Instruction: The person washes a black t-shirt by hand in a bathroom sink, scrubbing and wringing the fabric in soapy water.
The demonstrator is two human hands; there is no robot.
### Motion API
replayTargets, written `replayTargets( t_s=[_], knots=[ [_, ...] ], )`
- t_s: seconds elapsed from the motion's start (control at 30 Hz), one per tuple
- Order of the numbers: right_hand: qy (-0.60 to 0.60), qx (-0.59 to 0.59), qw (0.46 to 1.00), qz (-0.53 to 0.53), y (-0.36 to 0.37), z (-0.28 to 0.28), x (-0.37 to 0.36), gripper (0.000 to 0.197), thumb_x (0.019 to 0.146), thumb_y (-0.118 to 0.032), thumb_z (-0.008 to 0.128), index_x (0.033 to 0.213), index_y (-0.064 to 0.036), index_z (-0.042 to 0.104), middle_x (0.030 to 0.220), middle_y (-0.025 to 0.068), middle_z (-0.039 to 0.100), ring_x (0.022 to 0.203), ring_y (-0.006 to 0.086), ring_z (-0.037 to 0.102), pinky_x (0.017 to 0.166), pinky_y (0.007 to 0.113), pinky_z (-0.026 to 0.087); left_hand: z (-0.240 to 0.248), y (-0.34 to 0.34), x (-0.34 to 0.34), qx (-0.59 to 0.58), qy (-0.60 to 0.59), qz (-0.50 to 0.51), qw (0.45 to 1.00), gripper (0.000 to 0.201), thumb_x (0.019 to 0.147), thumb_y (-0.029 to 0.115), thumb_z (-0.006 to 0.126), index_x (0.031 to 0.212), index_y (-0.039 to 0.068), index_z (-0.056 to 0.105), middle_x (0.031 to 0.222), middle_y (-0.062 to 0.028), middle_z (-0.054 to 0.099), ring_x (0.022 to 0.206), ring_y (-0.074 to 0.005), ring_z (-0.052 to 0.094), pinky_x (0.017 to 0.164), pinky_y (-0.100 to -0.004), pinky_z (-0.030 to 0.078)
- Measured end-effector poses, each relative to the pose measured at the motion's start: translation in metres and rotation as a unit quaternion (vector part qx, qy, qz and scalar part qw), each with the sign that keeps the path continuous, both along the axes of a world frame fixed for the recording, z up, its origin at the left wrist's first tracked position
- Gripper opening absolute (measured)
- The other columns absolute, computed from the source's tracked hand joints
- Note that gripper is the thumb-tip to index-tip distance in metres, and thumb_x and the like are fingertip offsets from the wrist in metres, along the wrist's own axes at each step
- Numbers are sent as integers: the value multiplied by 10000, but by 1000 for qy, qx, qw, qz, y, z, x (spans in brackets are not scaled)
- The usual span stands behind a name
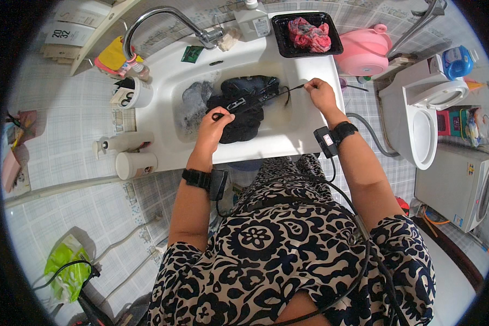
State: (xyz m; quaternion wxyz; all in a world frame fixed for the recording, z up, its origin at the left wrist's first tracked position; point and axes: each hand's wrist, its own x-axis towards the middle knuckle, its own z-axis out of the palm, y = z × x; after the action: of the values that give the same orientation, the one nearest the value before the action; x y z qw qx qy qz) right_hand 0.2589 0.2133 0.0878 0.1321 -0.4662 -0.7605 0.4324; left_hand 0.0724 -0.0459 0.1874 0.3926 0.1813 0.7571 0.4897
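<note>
Dark wet clothes [251, 86] lie in soapy, cloudy water in a white sink [165, 70], with foam at their left side. My left hand [212, 127] is closed on the edge of a black garment [242, 122] with a pale printed mark. Out to the right, my right hand [321, 93] pinches the end of a thin black cord [293, 88]. The cord stretches leftward over the water to the clothes, and a loose loop hangs from it. Where it joins the garment is not clear.
A curved faucet [165, 11] rises behind the sink. On the back right rim sits a black tray [280, 41] with a pink-red wet cloth [309, 35]. Pump bottles [252, 20] and white tubs [129, 165] line the edges. A pink basin [364, 51] and toilet [426, 136] stand right.
</note>
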Motion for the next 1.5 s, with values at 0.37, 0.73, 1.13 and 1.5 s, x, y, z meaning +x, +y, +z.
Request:
replayTargets(
  t_s=[0.37, 0.73, 1.13, 1.5],
  knots=[
    [-14, 7, 999, -44, 22, -9, 8, 266, 787, -303, 592, 899, -71, 657, 845, 155, 654, 823, 317, 623, 733, 378, 473, -2, -2, -3, 1, 45, -30, 999, 172, 754, 136, 643, 700, 55, 501, 654, 31, 390, 643, -91, 353, 588, -249, 289],
    [4, -10, 1000, -24, 25, 2, 7, 216, 789, -257, 600, 857, -61, 660, 804, 142, 655, 760, 291, 624, 683, 364, 469, -9, -22, -16, 60, -39, -7, 997, 124, 775, 86, 615, 721, 67, 506, 700, 44, 390, 666, -74, 347, 617, -222, 273],
    [52, 142, 957, 246, -78, 75, -39, 305, 772, -237, 642, 1055, -125, 627, 1007, 125, 599, 893, 320, 594, 754, 402, 478, 2, -5, -3, 35, 39, -122, 991, 168, 807, 152, 661, 890, 32, 579, 839, 10, 543, 795, -88, 474, 727, -232, 384],
    [125, 46, 939, 318, -113, 89, -52, 127, 777, -167, 606, 870, -98, 660, 787, 134, 632, 741, 333, 603, 668, 425, 471, 3, 12, 13, -26, 98, -104, 989, 107, 814, 148, 605, 812, 43, 584, 756, 9, 542, 730, -97, 476, 694, -241, 385]
  ],
)
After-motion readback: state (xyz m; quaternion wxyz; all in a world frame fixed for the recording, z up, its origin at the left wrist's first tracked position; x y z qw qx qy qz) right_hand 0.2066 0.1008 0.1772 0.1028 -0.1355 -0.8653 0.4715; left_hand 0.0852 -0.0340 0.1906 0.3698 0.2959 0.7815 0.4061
